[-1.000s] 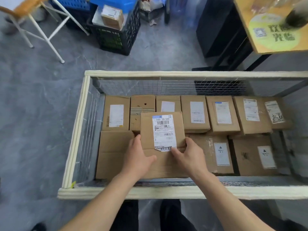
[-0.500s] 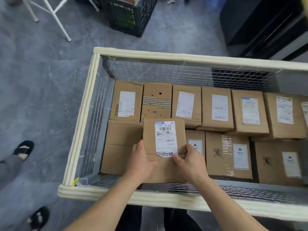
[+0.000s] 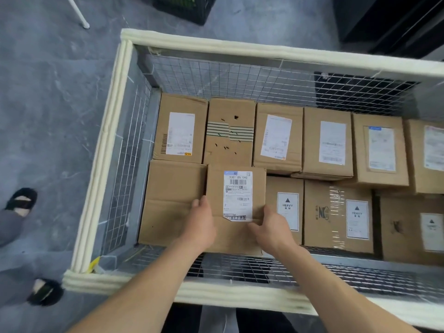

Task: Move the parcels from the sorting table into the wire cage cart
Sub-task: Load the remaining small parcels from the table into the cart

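A brown cardboard parcel (image 3: 216, 186) with a white barcode label sits low inside the wire cage cart (image 3: 103, 150), in the near row between a plain box and a box marked HEAVY. My left hand (image 3: 200, 222) grips its near left edge. My right hand (image 3: 270, 228) grips its near right edge, thumb on top beside the label. Several other cardboard parcels (image 3: 326, 143) fill the back row and the right of the near row.
The cart has wire mesh walls and a padded cream rim. Another person's sandalled feet (image 3: 21, 200) stand on the grey floor to the left. A black crate (image 3: 185, 7) and a white frame leg (image 3: 81, 18) lie beyond the cart.
The parcel has gone down into the near row of the cart with both hands still on it. My view has tilted further down and moved closer.
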Motion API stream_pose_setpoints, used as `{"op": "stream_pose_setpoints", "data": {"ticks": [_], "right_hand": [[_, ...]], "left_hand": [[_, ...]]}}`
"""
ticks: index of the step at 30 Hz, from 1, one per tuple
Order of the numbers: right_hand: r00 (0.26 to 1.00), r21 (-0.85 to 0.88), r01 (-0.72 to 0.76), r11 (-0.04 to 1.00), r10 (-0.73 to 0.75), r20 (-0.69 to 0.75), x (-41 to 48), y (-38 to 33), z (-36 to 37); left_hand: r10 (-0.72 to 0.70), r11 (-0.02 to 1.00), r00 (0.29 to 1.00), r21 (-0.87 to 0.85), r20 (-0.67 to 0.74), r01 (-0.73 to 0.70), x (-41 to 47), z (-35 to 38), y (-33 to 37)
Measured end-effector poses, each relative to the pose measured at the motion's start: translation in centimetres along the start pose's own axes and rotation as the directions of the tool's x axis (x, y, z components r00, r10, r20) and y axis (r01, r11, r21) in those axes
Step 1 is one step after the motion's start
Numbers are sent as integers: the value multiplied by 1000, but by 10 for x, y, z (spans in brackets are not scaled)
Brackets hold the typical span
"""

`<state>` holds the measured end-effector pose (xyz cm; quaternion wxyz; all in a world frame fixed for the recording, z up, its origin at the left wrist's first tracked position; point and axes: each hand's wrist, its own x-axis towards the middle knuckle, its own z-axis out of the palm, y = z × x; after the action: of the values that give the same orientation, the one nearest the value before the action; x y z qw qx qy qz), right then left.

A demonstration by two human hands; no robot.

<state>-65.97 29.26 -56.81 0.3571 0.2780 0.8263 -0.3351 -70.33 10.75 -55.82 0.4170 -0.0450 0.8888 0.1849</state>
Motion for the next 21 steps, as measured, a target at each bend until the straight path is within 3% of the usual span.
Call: {"op": "stream_pose_setpoints", "data": {"ticks": [6, 11, 15, 21], "right_hand": [[999, -39, -25, 999, 27, 48, 18, 3, 13], [998, -192, -13, 981, 26, 62, 32, 4, 13], [993, -205, 34, 978, -11, 115, 25, 5, 3], [998, -183, 58, 981, -50, 48, -10, -13, -30]], "left_hand": [[-7, 996, 995, 91, 102, -2, 11, 9, -2], [-15, 992, 992, 127, 124, -1, 17, 9, 1], [-5, 988, 995, 153, 104, -11, 11, 1, 1], [94, 980, 995, 176, 19, -96, -18, -32, 23]]}}
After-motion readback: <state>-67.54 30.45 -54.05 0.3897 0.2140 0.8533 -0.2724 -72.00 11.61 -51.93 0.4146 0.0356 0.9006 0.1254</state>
